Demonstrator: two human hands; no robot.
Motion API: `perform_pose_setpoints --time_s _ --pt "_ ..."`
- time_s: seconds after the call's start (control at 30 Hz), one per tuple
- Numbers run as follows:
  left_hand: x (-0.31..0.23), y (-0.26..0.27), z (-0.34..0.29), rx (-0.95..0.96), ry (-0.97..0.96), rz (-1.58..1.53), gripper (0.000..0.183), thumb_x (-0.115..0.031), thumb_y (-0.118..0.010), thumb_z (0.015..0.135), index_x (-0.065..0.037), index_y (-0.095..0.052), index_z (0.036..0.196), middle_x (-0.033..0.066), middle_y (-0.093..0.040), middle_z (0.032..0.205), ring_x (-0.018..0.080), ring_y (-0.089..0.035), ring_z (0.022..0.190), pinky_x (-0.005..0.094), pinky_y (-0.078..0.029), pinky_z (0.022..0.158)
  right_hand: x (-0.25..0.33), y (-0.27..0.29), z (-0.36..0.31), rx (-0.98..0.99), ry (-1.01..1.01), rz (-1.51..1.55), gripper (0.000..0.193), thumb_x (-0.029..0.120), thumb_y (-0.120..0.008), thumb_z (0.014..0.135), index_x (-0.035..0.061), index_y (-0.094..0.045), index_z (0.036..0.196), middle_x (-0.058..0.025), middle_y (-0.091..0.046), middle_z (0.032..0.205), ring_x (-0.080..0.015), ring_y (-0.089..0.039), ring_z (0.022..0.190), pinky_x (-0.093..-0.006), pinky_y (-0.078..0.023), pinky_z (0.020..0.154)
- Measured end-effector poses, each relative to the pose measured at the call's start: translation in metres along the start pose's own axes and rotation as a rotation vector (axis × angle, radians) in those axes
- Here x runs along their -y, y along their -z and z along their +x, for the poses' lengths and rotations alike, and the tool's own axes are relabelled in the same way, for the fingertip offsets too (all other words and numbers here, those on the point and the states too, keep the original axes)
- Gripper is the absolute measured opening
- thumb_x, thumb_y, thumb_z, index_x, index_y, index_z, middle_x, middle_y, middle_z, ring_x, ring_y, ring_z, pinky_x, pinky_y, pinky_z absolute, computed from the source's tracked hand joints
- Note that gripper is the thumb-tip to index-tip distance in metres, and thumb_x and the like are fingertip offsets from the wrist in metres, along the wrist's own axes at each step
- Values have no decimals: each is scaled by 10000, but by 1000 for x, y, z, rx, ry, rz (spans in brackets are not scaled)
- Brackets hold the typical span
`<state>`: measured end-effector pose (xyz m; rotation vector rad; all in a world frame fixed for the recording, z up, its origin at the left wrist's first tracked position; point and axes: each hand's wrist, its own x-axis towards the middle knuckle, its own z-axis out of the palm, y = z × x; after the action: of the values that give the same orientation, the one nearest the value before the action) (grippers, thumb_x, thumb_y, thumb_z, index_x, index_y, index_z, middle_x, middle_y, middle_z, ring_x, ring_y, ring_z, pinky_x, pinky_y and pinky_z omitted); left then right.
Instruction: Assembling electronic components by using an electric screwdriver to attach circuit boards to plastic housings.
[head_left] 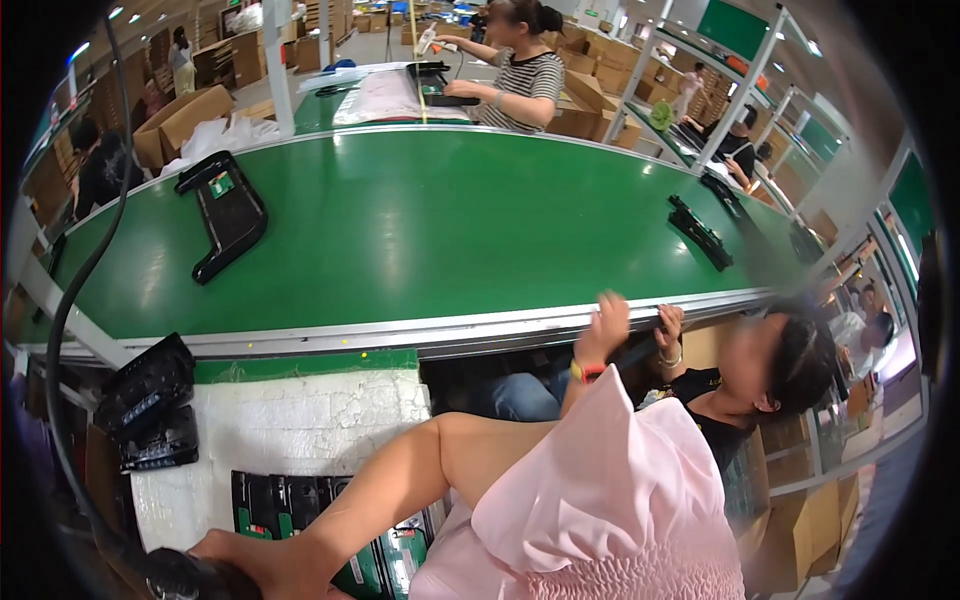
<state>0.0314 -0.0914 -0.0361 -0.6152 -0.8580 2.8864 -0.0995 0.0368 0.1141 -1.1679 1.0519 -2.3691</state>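
My right arm, in a pink sleeve, reaches down to the lower left. My right hand [255, 562] is wrapped round a black electric screwdriver [180, 574], of which only the corded top end shows clearly. Its thick black cable [68, 310] rises along the left side. Beneath my forearm lie several black plastic housings [290, 500] with green circuit boards, side by side on a worn white foam pad [290, 415]. The arm hides part of them. My left hand cannot be made out; a sliver of skin shows at the lower edge.
Two dark plastic parts [150, 400] rest at the foam's left edge. Ahead runs a green conveyor belt [430, 230] with a metal rim, carrying a black housing [230, 215] and narrow black parts [700, 233]. A co-worker [720, 385] sits close on my right, hands near the rim.
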Motion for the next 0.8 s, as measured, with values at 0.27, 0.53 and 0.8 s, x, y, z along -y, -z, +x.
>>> perform_pose_setpoints --time_s 0.27,0.53,0.8 --pt "65 -30 -9 38 -331 704 381 -151 -422 918 37 -373 1246 172 -473 1202 249 -431 1133 370 -299 1019 -45 13 6 3 -284 -87 437 178 -724 627 43 -482 964 -26 -531 700 -99 -499 599 -266 -422 537" --pt "49 -14 -21 16 -291 897 175 -137 -428 920 -8 -472 1029 163 -586 967 245 -598 874 272 -505 750 -44 31 23 36 -172 -225 250 25 -515 690 -21 -424 918 -46 -440 576 -116 -394 438 -265 -383 474" --pt "29 -1 -33 38 -472 672 170 -49 -518 866 4 -540 1026 92 -599 906 134 -595 783 201 -528 678 -65 21 -1 96 -245 -220 251 9 -517 679 -7 -423 911 -42 -445 600 -109 -387 436 -264 -367 453"
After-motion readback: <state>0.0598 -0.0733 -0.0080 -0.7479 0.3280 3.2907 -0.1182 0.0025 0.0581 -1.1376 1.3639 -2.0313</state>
